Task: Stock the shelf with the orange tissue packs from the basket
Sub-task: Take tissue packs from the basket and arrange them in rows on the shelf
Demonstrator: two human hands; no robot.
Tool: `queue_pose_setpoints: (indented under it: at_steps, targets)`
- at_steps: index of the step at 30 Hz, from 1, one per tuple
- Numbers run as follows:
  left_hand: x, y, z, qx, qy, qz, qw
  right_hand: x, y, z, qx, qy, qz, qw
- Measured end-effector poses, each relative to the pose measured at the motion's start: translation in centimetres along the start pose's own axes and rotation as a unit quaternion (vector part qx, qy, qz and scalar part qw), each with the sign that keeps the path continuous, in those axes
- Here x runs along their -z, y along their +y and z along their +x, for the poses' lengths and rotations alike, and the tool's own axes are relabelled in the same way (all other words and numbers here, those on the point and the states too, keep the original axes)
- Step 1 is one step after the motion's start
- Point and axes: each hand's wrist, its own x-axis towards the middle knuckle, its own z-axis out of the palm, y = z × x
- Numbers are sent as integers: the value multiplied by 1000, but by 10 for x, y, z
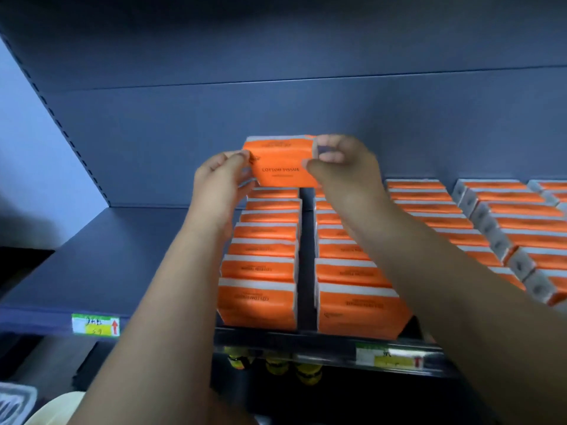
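Observation:
An orange tissue pack (280,162) labelled "COTTON TISSUE" is held up above the back of the shelf (101,262). My left hand (219,182) pinches its left end, and my right hand (343,170) grips its right end with curled fingers. Below it, two rows of orange packs (264,268) run front to back with a dark gap between them. More orange packs (435,210) lie in rows further right. The basket is hard to make out.
The left part of the grey shelf is bare up to the side panel. Price tags (95,325) sit on the shelf's front edge. Yellow-capped bottles (276,365) stand on the level below. A pale object (15,403) shows at the bottom left corner.

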Motion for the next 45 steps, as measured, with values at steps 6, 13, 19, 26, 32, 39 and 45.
queue_pose_setpoints:
  at_steps: [6,13,19,26,32,39,45]
  targets:
    - [4,-9,43,26,27,-20,999,-26,2,37,-39,-78,-69,994]
    - [-14,-25,62,65,-4,11,998,-28,15,54,-124,-69,-61,988]
    - [-9,-30,68,71,1,91,993,-35,23,61,-132,-107,-72,983]
    - [-9,-25,59,94,-26,149,984,-42,29,57,-115,-131,-79,981]
    - [-18,-23,58,89,-3,179,980,-37,13,41,-111,-136,-113,978]
    - [-7,-15,49,23,70,283,956,-29,2,9,-20,-141,-206,968]
    - [9,-21,-8,-103,89,505,852,-25,-5,-24,102,-136,-272,947]
